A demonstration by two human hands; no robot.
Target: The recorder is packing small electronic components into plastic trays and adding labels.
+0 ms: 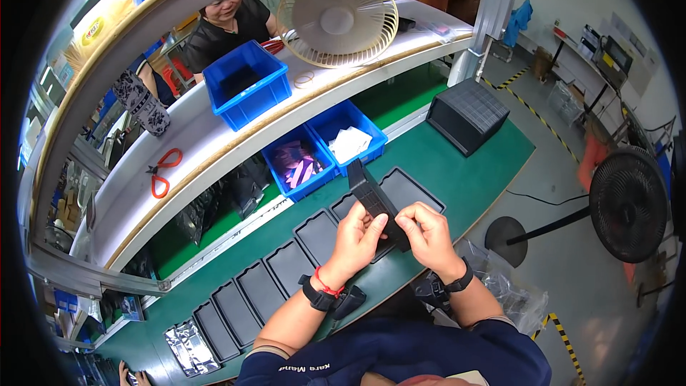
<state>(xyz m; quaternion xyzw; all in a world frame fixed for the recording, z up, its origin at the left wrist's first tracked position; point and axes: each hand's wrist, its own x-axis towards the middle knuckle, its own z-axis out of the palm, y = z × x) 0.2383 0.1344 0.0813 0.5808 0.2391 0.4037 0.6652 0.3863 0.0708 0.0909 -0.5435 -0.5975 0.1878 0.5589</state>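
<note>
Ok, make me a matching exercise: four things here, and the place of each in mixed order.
Things
1. black rectangular plastic piece
2. red-handled scissors
3. flat white pieces
4. round black pedestal fan

Places
A. inside a blue plastic bin
B. standing on the grey floor
C. held between the left hand and the right hand
D. lying on the long white shelf

Pairs: 1-C, 2-D, 3-A, 4-B

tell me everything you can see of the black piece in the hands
The black piece is long and boxy, plastic-looking, with faint lines on its surface. It slants away from the body, above the black trays. The left hand grips it; the right hand pinches its right side. Fingers hide part.
</note>
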